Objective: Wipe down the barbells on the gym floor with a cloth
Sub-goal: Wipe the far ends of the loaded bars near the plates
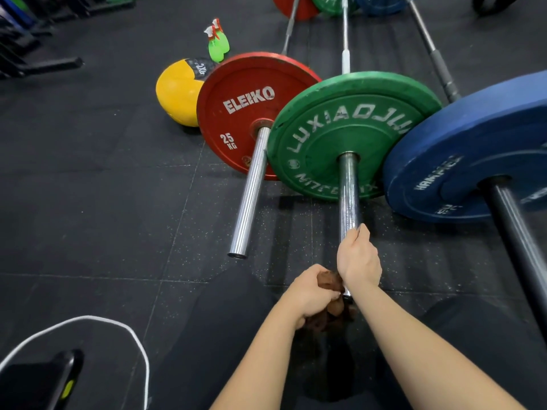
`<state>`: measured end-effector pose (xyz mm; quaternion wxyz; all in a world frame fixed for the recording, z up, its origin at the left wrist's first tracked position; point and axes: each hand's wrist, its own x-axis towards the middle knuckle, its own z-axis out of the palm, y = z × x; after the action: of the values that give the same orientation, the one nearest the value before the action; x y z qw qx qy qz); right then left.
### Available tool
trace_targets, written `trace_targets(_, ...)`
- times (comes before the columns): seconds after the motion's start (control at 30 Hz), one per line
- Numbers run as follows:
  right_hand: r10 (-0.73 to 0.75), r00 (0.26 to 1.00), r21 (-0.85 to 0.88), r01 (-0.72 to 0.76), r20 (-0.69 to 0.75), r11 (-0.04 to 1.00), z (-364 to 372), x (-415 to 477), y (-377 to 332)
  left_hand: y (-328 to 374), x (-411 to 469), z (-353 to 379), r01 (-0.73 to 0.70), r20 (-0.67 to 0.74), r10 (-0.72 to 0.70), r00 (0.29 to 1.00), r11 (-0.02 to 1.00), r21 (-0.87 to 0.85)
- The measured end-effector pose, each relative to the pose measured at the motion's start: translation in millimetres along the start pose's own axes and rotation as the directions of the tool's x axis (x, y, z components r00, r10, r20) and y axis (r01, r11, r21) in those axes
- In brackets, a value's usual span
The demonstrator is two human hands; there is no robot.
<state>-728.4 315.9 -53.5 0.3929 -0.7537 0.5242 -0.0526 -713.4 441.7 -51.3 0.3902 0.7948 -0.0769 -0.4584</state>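
At 3 o'clock the blue plate (461, 161) runs off the right edge, and its black sleeve (515, 232) leaves the frame lower down. At 12 o'clock the far plates (291, 8) are cropped by the top edge. The near end of the middle sleeve (349, 196) is hidden under the right hand (359, 260) and the brown cloth (328, 281), which is itself mostly buried in the left hand (307, 294). At 7 o'clock a black object (35, 383) is cut off and cannot be identified.

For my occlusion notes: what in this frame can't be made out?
Head view only.
Middle bar, near end: mostly covered by cloth and right hand.
Cloth's full extent: bunched in left hand.
Blue plate: cut off by right edge.
Far plates: cut off by top edge.
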Motion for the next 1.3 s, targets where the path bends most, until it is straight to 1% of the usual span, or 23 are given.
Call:
trace_targets(0.03,-0.001,1.0,0.0,0.001,-0.002,1.0,0.6,0.3,0.0,2.0,0.1,1.0,-0.005,-0.019,0.005,1.0,1.0,-0.028)
trace_targets(0.1,-0.002,1.0,0.002,0.002,-0.006,1.0,0.9,0.4,-0.3,9.1,1.0,4.9,-0.051,-0.104,0.04,0.994,0.994,-0.099)
trace_targets(0.17,-0.001,1.0,0.005,0.001,-0.007,1.0,0.2,-0.6,-1.0,16.7,2.3,7.6,-0.091,-0.185,0.069,0.98,0.989,-0.114)
trace_targets(0.2,-0.002,1.0,0.006,0.002,-0.005,1.0,-0.1,-0.9,-1.2,18.9,3.3,7.7,-0.1,-0.196,0.077,0.978,0.989,-0.112)
trace_targets(0.27,0.001,1.0,0.009,-0.001,-0.002,1.0,-1.0,-0.4,-1.7,19.0,3.9,4.1,-0.096,-0.139,0.081,0.987,0.99,-0.104)
trace_targets(0.33,0.001,1.0,0.012,-0.001,0.001,1.0,-0.8,0.3,-1.0,12.7,4.8,-1.6,-0.065,-0.058,0.062,0.996,0.996,-0.06)
trace_targets(0.4,0.005,1.0,0.019,-0.005,0.004,1.0,-0.1,0.7,0.9,7.4,4.0,-5.9,-0.043,-0.021,0.043,0.999,0.999,-0.029)
trace_targets(0.47,0.003,1.0,0.027,-0.004,0.006,1.0,0.2,1.2,1.6,6.2,4.7,-3.7,-0.055,-0.047,0.051,0.998,0.995,-0.085)
trace_targets(0.53,0.002,1.0,0.032,-0.003,0.005,0.999,-0.2,1.2,1.4,13.7,2.6,3.3,-0.095,-0.122,0.076,0.99,0.983,-0.157)
trace_targets(0.6,0.003,1.0,0.026,-0.003,0.007,1.0,-0.9,0.2,0.8,21.4,1.3,6.8,-0.114,-0.196,0.083,0.977,0.981,-0.155)
trace_targets(0.63,0.001,1.0,0.024,-0.001,0.004,1.0,-1.0,0.2,0.4,23.2,1.6,5.8,-0.111,-0.186,0.084,0.979,0.984,-0.141)
trace_targets(0.77,-0.001,1.0,0.026,0.001,-0.005,1.0,0.9,3.1,2.6,16.8,-2.2,-4.6,-0.037,-0.024,0.036,0.999,0.998,-0.043)
trace_targets(0.87,-0.005,1.0,0.02,0.005,-0.008,1.0,1.5,2.9,4.3,12.3,-9.2,-1.5,-0.033,-0.024,0.035,0.999,0.997,0.072)
trace_targets(0.93,-0.013,1.0,0.025,0.013,-0.015,1.0,1.2,1.7,4.3,12.4,-13.0,1.2,-0.057,-0.052,0.061,0.997,0.995,0.077)
trace_targets(0.97,-0.02,1.0,0.03,0.02,-0.019,0.999,0.6,0.7,4.1,12.5,-13.9,1.4,-0.075,-0.081,0.079,0.994,0.996,0.049)
trace_targets(1.03,-0.048,0.998,0.035,0.049,-0.029,0.998,0.2,-1.3,4.3,13.6,-16.9,-1.3,-0.125,-0.191,0.111,0.975,0.991,-0.058)
trace_targets(1.13,-0.123,0.99,0.085,0.129,-0.074,0.988,-0.2,-6.5,6.1,17.4,-21.2,-13.0,-0.203,-0.375,0.107,0.921,0.953,-0.225)
trace_targets(1.2,-0.192,0.975,0.089,0.202,-0.11,0.975,0.7,-8.7,7.2,19.3,-21.3,-25.3,-0.253,-0.425,0.086,0.901,0.9,-0.354)
trace_targets(1.27,-0.246,0.96,0.03,0.252,-0.134,0.967,3.1,-8.3,7.7,21.6,-22.8,-35.8,-0.28,-0.43,0.065,0.9,0.844,-0.458)
trace_targets(1.3,-0.255,0.957,0.002,0.258,-0.138,0.966,3.7,-8.0,7.6,22.3,-23.2,-38.2,-0.284,-0.43,0.057,0.901,0.827,-0.485)
